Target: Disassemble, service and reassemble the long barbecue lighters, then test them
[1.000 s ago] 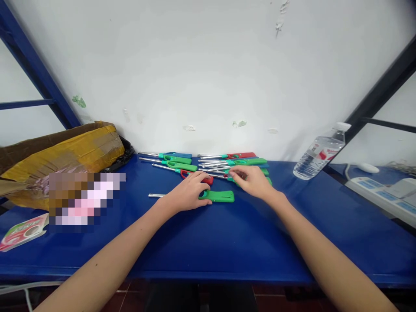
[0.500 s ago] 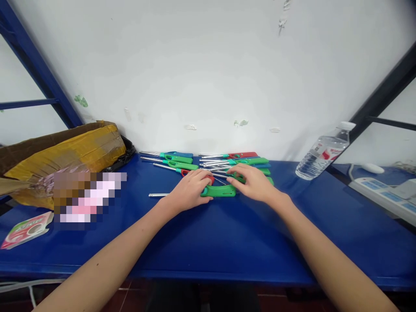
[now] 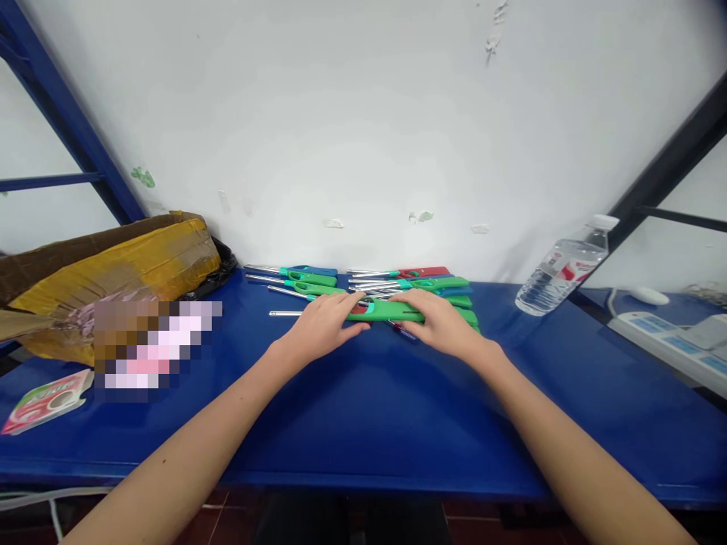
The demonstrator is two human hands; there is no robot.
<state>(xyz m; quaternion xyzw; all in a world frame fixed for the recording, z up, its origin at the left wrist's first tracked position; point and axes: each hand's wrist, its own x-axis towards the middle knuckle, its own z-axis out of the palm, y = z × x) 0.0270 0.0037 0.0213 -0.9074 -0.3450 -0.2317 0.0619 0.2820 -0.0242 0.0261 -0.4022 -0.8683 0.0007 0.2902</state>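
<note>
Table [image 3: 386, 431] is blue; over it I see L hand [image 3: 326, 322] nr trigger and R hand [image 3: 446, 322] at handle end, fingers and thumbs clamped on green lighter [image 3: 391, 311]. Just behind, other lighters [image 3: 435, 272] lie nr white wall [image 3: 363, 136].

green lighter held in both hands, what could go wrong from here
The green lighter is close to the other lighters, so it might knock them askew. The left hand grips near the front of its handle, so a careless squeeze could perhaps press the trigger.
</note>
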